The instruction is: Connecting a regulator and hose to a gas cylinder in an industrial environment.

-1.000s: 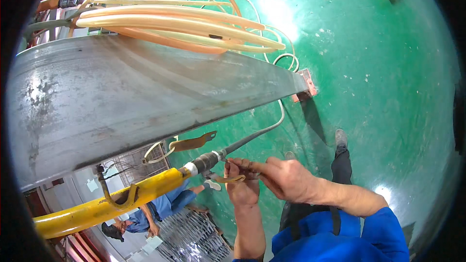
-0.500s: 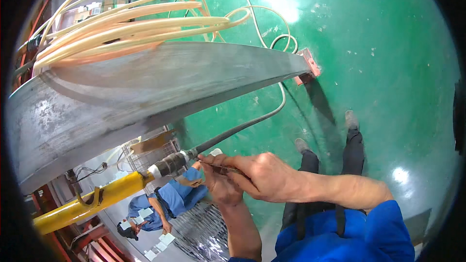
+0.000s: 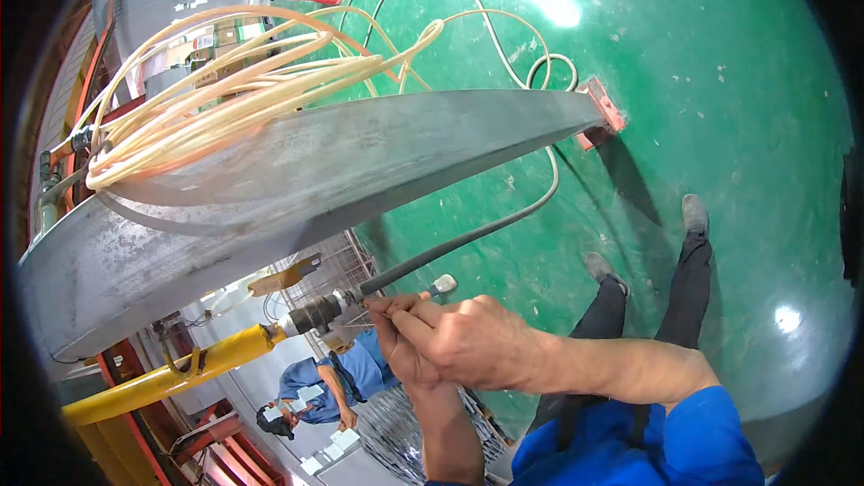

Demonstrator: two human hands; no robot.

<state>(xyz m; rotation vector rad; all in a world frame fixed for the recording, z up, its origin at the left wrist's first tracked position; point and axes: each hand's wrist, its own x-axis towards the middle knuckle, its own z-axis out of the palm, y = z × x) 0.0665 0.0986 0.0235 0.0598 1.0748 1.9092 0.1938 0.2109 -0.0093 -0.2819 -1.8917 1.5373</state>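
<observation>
The right hand (image 3: pixel 481 342) sits just below the middle of the frame, its forearm coming in from the lower right out of a blue sleeve (image 3: pixel 648 445). Its fingers are drawn together, thumb and forefinger pinching something thin near the end of a dark hose (image 3: pixel 450 252); what exactly is pinched is too small to tell. The left hand (image 3: pixel 400 342) lies directly under and behind it, its forearm rising from the bottom edge, fingers curled up toward the same spot; most of it is covered by the right hand, so I cannot tell whether it grips anything.

Just left of the fingertips is a dark metal fitting (image 3: pixel 315 313), which joins the hose to a yellow pipe (image 3: pixel 171 378) running down toward the lower left. A small light-coloured piece (image 3: pixel 443 284) shows just above the right hand, beside the hose. The hose climbs to the right and curves up behind a long grey metal beam (image 3: pixel 297 180) that crosses the frame from the left edge to the upper right, ending at a reddish bracket (image 3: pixel 601 112).

On top of the beam, in the upper left, lies a loose coil of cream tubing (image 3: pixel 234 99). Below everything is a green floor (image 3: pixel 720 63), with the person's two shoes (image 3: pixel 695 213) at centre right. Far down at the lower left another person in blue (image 3: pixel 328 382) stands beside a wire basket (image 3: pixel 396 427).
</observation>
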